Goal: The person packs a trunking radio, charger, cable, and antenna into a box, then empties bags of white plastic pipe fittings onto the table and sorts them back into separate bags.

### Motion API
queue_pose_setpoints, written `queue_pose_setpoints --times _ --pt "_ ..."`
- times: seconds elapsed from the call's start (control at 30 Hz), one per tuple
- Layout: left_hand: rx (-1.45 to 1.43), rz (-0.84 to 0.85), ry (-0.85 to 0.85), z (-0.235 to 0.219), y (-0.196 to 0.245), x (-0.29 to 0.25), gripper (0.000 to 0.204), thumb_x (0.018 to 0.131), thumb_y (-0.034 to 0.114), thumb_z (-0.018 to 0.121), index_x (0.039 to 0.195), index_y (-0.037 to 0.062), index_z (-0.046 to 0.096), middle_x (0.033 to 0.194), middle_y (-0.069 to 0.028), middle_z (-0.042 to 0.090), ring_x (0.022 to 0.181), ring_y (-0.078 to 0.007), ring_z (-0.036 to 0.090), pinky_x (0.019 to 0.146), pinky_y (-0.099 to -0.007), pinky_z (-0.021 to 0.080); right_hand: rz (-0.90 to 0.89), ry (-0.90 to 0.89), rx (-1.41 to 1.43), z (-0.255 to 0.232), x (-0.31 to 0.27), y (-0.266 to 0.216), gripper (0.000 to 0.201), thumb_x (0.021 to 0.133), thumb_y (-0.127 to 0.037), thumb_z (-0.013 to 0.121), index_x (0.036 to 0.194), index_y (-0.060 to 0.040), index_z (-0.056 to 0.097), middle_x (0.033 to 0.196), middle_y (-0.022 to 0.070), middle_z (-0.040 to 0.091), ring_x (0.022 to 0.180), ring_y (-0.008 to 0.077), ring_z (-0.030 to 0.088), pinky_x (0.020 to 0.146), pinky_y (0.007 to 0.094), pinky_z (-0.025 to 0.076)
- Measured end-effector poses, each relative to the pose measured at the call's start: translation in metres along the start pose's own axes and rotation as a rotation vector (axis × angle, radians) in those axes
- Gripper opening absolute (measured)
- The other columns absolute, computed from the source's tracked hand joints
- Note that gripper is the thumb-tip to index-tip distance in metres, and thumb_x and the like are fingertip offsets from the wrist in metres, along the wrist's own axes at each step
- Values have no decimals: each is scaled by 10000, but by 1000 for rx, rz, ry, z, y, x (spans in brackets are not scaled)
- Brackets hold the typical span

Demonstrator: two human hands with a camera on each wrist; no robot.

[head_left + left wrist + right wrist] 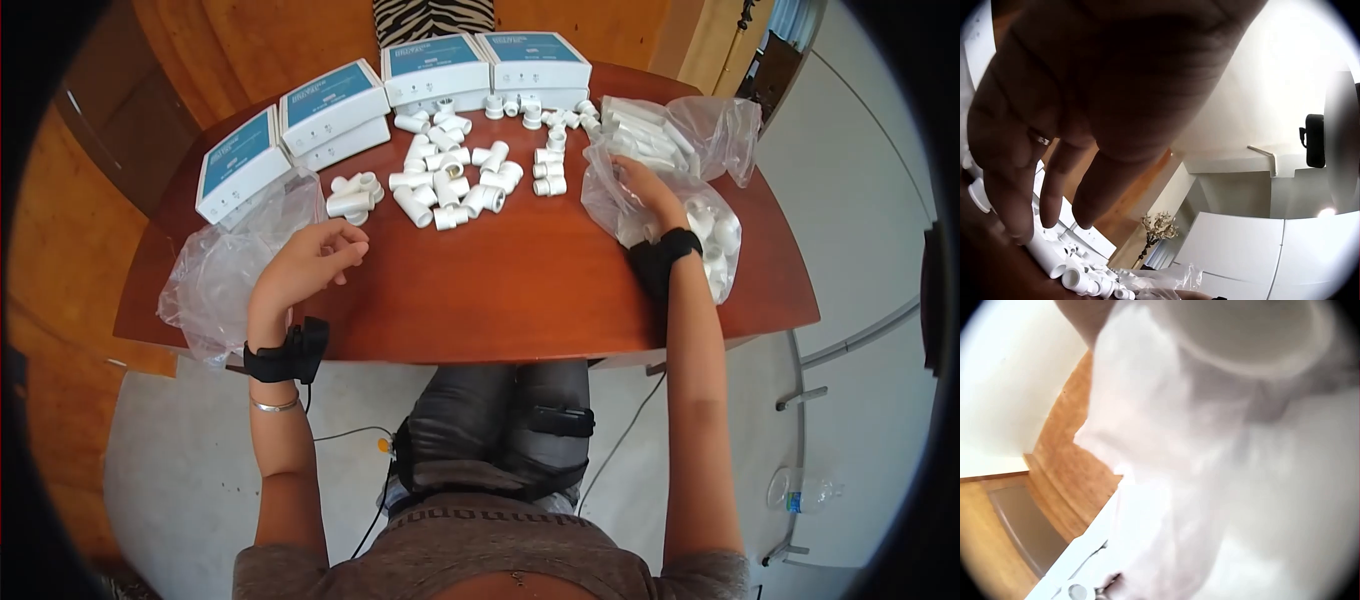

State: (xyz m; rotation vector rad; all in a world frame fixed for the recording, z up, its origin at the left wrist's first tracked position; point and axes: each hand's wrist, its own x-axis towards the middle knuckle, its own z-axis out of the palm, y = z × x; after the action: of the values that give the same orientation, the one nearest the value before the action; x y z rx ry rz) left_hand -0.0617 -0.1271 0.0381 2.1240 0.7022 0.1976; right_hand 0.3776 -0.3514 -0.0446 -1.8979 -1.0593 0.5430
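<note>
My left hand (312,262) hovers over the table's left side with its fingers loosely bent and nothing in them; a ring shows on one finger in the left wrist view. Just beyond it sits a small pile of white pipe fittings (352,196), and a crumpled clear bag (215,275) lies beside it. On the right, my right hand (655,200) is at a clear plastic bag (607,200) holding more white fittings (718,245). In the right wrist view, plastic (1166,456) and a fitting's round rim (1260,369) fill most of the picture, hiding the fingers.
Loose white tees and couplings (445,180) cover the table's middle, with a smaller group (549,170) to their right. White-and-blue boxes (435,62) line the back and left edge. Behind the right hand lies another bag of white pieces (650,135). The wooden table's front edge (480,357) faces my lap.
</note>
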Motion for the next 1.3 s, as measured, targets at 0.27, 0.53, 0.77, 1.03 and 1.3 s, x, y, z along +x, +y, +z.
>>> queue_pose_setpoints --times 0.27,0.53,0.77,1.03,1.3 --pt "-63 326 3 -21 18 111 234 890 237 614 1029 49 616 845 2 633 736 -53 554 575 -203 427 1 13 -38 1 -2 3 462 751 -2 688 1197 -35 573 1104 63 637 993 138 583 860 258 457" --pt "38 461 -3 -21 143 187 259 876 339 587 1006 123 647 845 25 651 557 -16 403 454 -182 319 158 20 239 -5 -16 -27 425 790 -14 697 1195 -69 583 1032 31 630 907 113 583 775 243 482" --pt "118 325 -362 19 127 243 331 851 318 599 1071 71 619 894 -66 664 599 -106 588 507 -230 457 206 108 350 -2 -27 -39 413 795 -43 715 1174 -76 554 875 47 648 750 103 602 633 234 467" --pt "179 291 -253 -47 106 218 389 890 367 575 1196 126 579 994 -35 645 812 -115 613 721 -246 465 233 151 294 -3 -36 -38 308 781 -74 723 982 -130 496 646 -56 490 475 11 332 393 216 175" --pt "215 -3 -102 -76 62 244 498 861 505 578 1206 146 578 1027 -48 648 860 -136 613 814 -296 458 248 166 324 -2 -35 -37 280 854 -152 675 772 -158 407 579 -100 371 456 -1 255 388 215 151"
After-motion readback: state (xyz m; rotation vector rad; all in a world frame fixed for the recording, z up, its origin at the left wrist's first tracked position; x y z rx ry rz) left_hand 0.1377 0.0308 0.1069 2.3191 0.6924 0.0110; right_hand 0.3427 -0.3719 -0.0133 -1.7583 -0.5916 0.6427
